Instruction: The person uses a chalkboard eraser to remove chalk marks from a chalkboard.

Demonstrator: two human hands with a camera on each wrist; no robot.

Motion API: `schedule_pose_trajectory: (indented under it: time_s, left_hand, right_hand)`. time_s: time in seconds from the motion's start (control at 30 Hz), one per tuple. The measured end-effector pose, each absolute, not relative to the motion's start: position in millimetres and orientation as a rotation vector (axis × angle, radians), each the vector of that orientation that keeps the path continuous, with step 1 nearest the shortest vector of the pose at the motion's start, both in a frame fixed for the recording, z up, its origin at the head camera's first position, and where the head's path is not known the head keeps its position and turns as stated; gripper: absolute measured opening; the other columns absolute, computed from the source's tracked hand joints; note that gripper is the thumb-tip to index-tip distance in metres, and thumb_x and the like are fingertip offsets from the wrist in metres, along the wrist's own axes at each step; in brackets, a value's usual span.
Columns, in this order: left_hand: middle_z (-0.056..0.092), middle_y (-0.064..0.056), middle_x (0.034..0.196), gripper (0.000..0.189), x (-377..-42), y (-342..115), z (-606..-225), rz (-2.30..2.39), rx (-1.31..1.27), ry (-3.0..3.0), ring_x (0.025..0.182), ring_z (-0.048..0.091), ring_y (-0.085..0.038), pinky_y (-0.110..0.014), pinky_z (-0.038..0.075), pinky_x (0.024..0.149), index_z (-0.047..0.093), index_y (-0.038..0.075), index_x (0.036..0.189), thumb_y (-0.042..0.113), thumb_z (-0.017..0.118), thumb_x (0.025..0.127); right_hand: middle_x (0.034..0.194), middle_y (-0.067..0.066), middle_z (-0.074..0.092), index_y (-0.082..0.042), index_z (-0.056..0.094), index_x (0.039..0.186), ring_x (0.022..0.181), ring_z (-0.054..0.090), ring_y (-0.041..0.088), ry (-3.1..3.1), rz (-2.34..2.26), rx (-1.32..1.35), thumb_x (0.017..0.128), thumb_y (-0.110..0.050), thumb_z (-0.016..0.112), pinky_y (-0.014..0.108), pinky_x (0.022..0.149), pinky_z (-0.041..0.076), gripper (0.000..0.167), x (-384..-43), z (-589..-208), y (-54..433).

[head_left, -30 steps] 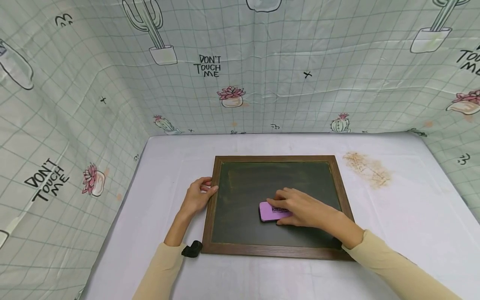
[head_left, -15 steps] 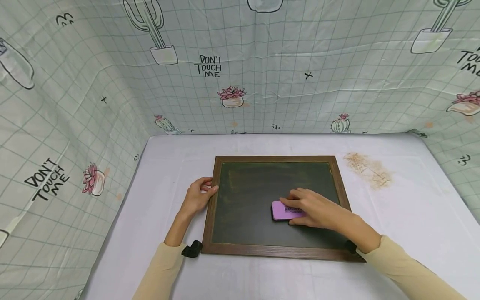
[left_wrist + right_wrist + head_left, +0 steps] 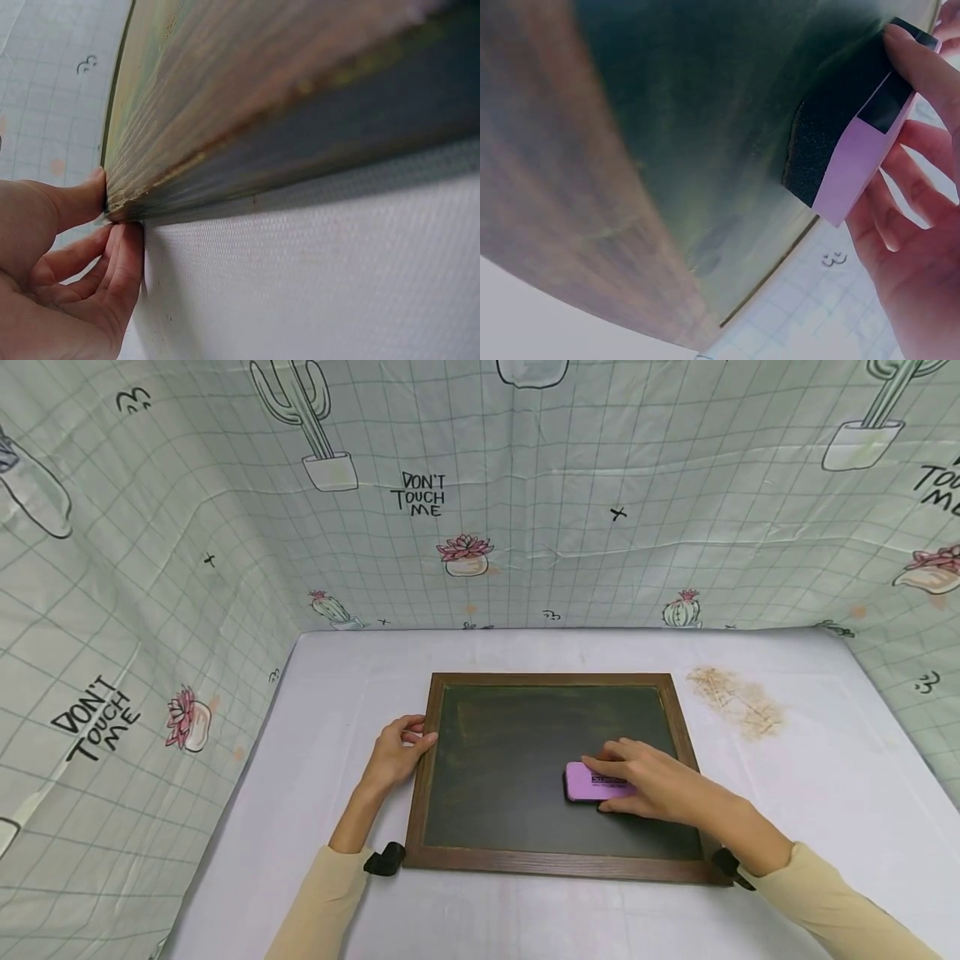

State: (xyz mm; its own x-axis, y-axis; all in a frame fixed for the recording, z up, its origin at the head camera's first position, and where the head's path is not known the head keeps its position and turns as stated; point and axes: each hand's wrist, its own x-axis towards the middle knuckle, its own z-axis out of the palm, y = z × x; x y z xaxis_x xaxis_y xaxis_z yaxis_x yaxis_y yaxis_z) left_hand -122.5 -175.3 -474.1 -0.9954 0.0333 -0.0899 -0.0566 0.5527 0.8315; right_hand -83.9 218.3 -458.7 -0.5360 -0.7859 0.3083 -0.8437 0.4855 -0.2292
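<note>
A chalkboard (image 3: pixel 502 777) with a brown wooden frame lies flat on the white-covered table. My left hand (image 3: pixel 393 753) pinches the left side of its frame; in the left wrist view the thumb (image 3: pixel 81 202) is on the frame's face, with the fingers against its outer edge. On the right half of the board, my right hand (image 3: pixel 656 783) grips a purple board eraser (image 3: pixel 588 782) by its long sides. The right wrist view shows the black felt pad (image 3: pixel 817 142) of the eraser down against the dark surface. Part of the eraser's right end is hidden under the hand.
A brownish stain (image 3: pixel 738 702) marks the tablecloth (image 3: pixel 825 777) right of the board. Printed grid fabric (image 3: pixel 555 485) with cactus drawings rises behind and at both sides. Black wrist gear (image 3: pixel 385 859) shows beside the left cuff, close to the board's lower left corner.
My right hand has slid the eraser rightward across the board, from near its middle toward the right side. The left hand keeps its hold on the frame, and the board stays in place.
</note>
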Motion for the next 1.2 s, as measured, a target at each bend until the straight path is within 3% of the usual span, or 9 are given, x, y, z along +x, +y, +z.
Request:
schedule_pose_trajectory:
  time_s: [0.43, 0.63, 0.9, 1.2]
  left_hand:
    - [0.064, -0.024, 0.115, 0.044, -120, -176, -471, 1.489, 0.036, 2.709, 0.099, 0.061, -0.033, -0.039, 0.050, 0.081, 0.058, -0.011, 0.132, 0.014, 0.070, 0.099]
    - [0.063, -0.025, 0.121, 0.044, -122, -176, -473, 1.462, -0.013, 2.674, 0.105, 0.061, -0.035, -0.041, 0.049, 0.084, 0.057, -0.010, 0.136, 0.013, 0.069, 0.100]
    - [0.063, -0.025, 0.122, 0.044, -122, -176, -473, 1.437, -0.036, 2.678, 0.105, 0.061, -0.035, -0.041, 0.049, 0.084, 0.057, -0.009, 0.136, 0.012, 0.069, 0.100]
    - [0.063, -0.026, 0.121, 0.043, -121, -175, -472, 1.440, -0.019, 2.688, 0.105, 0.061, -0.035, -0.040, 0.049, 0.084, 0.058, -0.010, 0.135, 0.012, 0.068, 0.100]
  right_hand:
    - [0.103, 0.003, 0.063, 0.002, 0.072, 0.124, 0.085, 0.050, 0.008, -2.585, 0.567, 1.376, 0.077, -0.029, 0.092, 0.027, 0.070, 0.047, 0.059, -86, -462, 226]
    - [0.106, 0.002, 0.064, 0.001, 0.072, 0.124, 0.087, 0.052, 0.007, -2.580, 0.579, 1.333, 0.075, -0.027, 0.093, 0.026, 0.071, 0.048, 0.060, -89, -457, 237]
    - [0.104, 0.002, 0.064, 0.001, 0.072, 0.124, 0.084, 0.050, 0.006, -2.555, 0.603, 1.295, 0.074, -0.024, 0.094, 0.022, 0.068, 0.045, 0.060, -97, -450, 254]
    - [0.105, 0.001, 0.065, 0.004, 0.071, 0.124, 0.085, 0.051, 0.007, -2.555, 0.632, 1.235, 0.074, -0.022, 0.093, 0.015, 0.073, 0.040, 0.061, -102, -444, 272]
